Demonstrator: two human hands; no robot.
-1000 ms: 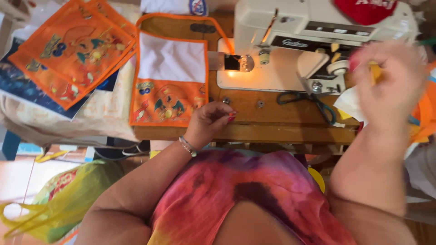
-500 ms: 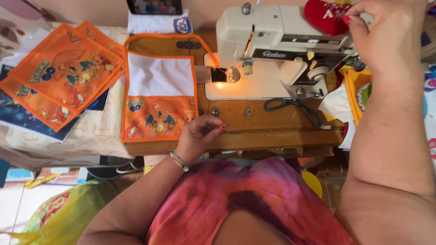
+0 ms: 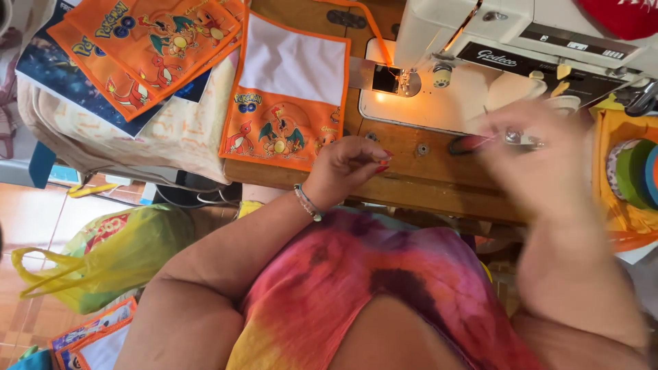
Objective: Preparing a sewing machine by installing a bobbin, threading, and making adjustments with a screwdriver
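Note:
My left hand [image 3: 346, 168] rests on the front edge of the wooden sewing table [image 3: 425, 181], its fingers curled together, just right of an orange and white fabric bag panel [image 3: 288, 89] printed with cartoon creatures. My right hand [image 3: 541, 154] is blurred with motion over a pair of dark-handled scissors [image 3: 473, 142] lying on the table in front of the white sewing machine [image 3: 493, 55]. Whether it grips the scissors is not clear. The machine's lamp lights the needle area [image 3: 391, 81].
More orange printed panels [image 3: 151, 41] lie stacked on cloth at the left. Rolls of tape [image 3: 634, 171] sit in an orange tray at the right. A yellow-green plastic bag [image 3: 103, 260] stands on the tiled floor at lower left.
My right hand has dropped from the top of the sewing machine down to the scissors on the table. My left hand has stayed at the table edge. The view has shifted closer.

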